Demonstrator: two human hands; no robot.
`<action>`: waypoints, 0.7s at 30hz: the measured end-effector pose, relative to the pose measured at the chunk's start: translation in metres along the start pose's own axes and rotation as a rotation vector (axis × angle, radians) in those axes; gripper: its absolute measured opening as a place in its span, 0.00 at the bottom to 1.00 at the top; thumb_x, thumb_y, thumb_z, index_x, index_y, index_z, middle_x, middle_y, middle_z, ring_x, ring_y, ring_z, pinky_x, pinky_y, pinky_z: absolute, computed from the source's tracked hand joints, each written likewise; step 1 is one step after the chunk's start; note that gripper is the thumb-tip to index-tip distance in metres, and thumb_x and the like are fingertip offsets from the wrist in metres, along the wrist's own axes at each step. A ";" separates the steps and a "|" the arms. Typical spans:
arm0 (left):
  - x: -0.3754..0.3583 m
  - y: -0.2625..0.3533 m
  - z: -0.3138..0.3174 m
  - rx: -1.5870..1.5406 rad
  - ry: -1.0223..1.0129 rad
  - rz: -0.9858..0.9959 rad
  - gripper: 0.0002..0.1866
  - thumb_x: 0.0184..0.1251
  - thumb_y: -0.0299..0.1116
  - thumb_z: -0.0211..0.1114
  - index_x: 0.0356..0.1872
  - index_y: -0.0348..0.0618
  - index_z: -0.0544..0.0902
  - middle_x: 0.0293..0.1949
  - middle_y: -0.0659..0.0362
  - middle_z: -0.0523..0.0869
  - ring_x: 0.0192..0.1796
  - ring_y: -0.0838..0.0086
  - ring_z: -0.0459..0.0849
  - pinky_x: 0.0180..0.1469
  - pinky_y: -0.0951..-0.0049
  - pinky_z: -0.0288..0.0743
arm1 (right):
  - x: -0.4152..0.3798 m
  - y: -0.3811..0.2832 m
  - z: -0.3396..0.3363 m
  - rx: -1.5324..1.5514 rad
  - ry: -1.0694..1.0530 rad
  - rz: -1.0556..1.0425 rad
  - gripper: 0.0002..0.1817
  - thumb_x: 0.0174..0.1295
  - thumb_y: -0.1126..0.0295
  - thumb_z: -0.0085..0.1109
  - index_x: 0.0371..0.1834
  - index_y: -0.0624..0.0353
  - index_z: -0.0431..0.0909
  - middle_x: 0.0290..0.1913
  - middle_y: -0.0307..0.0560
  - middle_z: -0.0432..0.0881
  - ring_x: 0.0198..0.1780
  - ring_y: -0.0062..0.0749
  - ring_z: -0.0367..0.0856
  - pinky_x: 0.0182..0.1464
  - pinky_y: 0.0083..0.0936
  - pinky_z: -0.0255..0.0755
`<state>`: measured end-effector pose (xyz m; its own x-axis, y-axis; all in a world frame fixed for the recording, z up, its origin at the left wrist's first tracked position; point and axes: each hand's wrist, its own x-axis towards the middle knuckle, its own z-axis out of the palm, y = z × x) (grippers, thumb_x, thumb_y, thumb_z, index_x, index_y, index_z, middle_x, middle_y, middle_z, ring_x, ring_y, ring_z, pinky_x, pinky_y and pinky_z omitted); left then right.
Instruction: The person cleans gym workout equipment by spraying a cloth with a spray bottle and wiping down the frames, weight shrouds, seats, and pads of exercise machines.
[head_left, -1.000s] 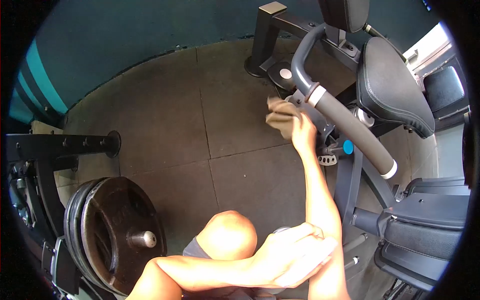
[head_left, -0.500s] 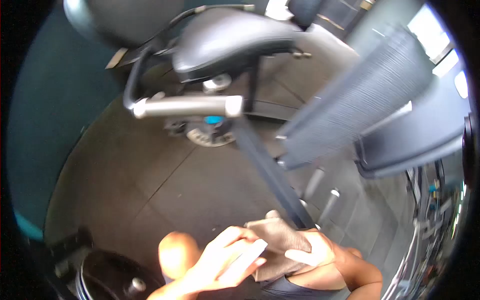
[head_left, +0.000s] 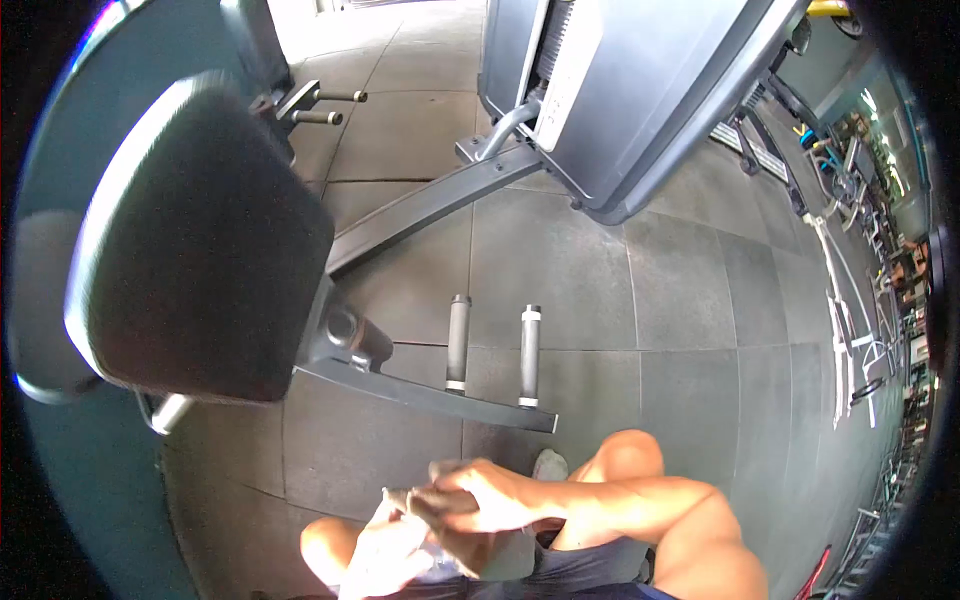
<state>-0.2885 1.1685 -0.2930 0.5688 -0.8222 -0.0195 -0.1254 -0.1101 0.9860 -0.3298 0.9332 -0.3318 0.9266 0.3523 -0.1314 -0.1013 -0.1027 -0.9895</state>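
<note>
A brown cloth (head_left: 450, 532) is bunched up between my two hands, low in the view and over my lap. My right hand (head_left: 495, 497) is wrapped round its upper part. Beside it on the left, my left hand (head_left: 385, 548) holds the cloth's other side, its fingers partly blurred. Something pale lies under the left hand, too blurred to make out. Both knees show, one on each side of the hands.
A black padded seat (head_left: 200, 240) stands at the left. Two upright grey rollers (head_left: 458, 345) rise from a metal base bar (head_left: 430, 395) ahead. A tall grey machine housing (head_left: 650, 90) is at the top. More gym equipment (head_left: 850, 330) lines the right side.
The view has swung to the right, bringing the machine housing and rollers nearer the middle. The cloth, spread out before, is now bunched, and my hands are closer together.
</note>
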 end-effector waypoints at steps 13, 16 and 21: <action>0.041 0.360 -0.016 -0.034 0.003 -0.547 0.11 0.58 0.31 0.74 0.41 0.40 0.85 0.45 0.50 0.85 0.51 0.57 0.82 0.59 0.59 0.75 | -0.105 -0.280 -0.006 -0.162 0.518 0.026 0.42 0.52 0.80 0.65 0.74 0.50 0.63 0.73 0.61 0.63 0.71 0.58 0.67 0.70 0.46 0.67; 0.055 0.421 -0.017 -0.035 -0.349 -0.221 0.16 0.61 0.36 0.71 0.46 0.40 0.82 0.40 0.54 0.85 0.45 0.63 0.82 0.53 0.62 0.74 | -0.135 -0.355 -0.043 -0.246 0.318 0.033 0.45 0.51 0.79 0.68 0.75 0.40 0.66 0.80 0.62 0.48 0.76 0.63 0.58 0.74 0.47 0.62; 0.132 0.501 -0.010 0.024 -0.568 0.154 0.06 0.66 0.32 0.67 0.38 0.41 0.82 0.37 0.55 0.84 0.45 0.58 0.81 0.50 0.59 0.75 | -0.171 -0.348 -0.080 -0.115 -0.031 -0.115 0.32 0.47 0.71 0.77 0.60 0.52 0.77 0.69 0.60 0.71 0.70 0.53 0.71 0.75 0.59 0.54</action>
<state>-0.2685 1.0106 0.2001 0.0192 -0.9993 0.0319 -0.1945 0.0275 0.9805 -0.4236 0.8344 0.0401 0.9177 0.3967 -0.0209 0.0490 -0.1650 -0.9851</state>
